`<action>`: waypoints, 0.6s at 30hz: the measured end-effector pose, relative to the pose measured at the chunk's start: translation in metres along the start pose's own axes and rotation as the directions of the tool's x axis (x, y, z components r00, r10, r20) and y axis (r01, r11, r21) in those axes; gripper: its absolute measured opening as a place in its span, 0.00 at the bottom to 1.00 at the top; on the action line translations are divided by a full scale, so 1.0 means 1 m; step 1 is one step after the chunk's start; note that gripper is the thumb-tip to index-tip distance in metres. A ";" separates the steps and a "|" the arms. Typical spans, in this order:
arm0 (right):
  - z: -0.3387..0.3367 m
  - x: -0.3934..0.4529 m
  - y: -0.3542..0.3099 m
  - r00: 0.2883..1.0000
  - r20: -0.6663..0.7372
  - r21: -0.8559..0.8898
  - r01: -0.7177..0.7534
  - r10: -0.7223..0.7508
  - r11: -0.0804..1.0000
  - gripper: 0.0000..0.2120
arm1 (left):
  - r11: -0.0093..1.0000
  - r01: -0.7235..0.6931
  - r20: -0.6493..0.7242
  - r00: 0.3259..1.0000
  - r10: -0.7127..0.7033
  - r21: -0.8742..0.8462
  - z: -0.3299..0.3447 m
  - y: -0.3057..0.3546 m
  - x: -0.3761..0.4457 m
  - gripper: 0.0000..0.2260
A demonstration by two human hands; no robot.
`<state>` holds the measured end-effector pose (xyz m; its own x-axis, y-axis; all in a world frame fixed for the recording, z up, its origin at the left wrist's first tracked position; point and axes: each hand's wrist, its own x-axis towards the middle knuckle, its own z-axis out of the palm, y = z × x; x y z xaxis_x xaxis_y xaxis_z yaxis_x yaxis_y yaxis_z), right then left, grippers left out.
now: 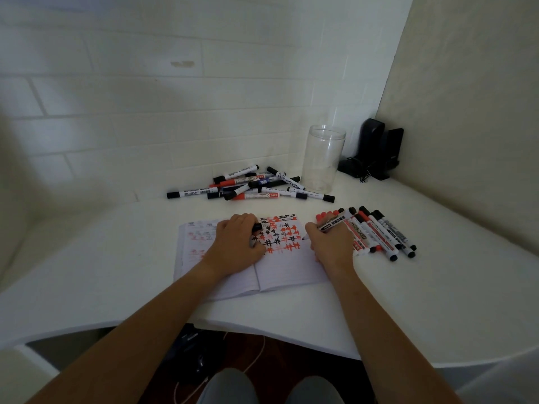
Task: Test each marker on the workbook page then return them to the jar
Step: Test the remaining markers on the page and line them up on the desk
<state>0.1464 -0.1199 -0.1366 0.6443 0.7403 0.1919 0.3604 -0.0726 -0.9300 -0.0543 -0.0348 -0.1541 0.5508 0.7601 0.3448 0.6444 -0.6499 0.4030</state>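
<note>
An open workbook (pixel 280 266) lies on the white table, its right page covered with red and black test marks (pixel 280 234). My right hand (pixel 332 243) grips an uncapped marker (pixel 335 221), tip down at the page's right edge. My left hand (pixel 237 243) rests on the workbook and holds a black cap (pixel 257 227). An empty clear jar (pixel 323 158) stands upright at the back. A loose pile of markers (pixel 250 185) lies left of the jar. A row of markers (pixel 379 233) lies to the right of my right hand.
A black device with a cable (pixel 376 153) sits in the back right corner by the walls. The table's curved front edge (pixel 262 330) is near my body, with cables on the floor below.
</note>
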 end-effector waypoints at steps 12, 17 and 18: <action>-0.001 -0.003 -0.001 0.999 0.032 -0.058 -0.013 0.015 0.998 0.08 | 1.000 -0.011 -0.014 1.000 0.011 0.012 0.000 0.001 -0.001 0.10; -0.001 -0.002 -0.002 1.000 -0.006 -0.057 0.016 -0.016 0.998 0.11 | 1.000 -0.012 -0.017 1.000 0.012 0.014 0.000 0.001 -0.001 0.10; -0.001 -0.003 -0.003 0.999 0.013 -0.069 0.033 -0.033 0.997 0.11 | 1.000 -0.011 -0.016 1.000 0.012 0.015 0.000 0.001 -0.001 0.10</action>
<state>0.1442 -0.1222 -0.1342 0.6232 0.7511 0.2179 0.4277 -0.0941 -0.8990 -0.0543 -0.0363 -0.1538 0.5498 0.7523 0.3630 0.6458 -0.6584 0.3865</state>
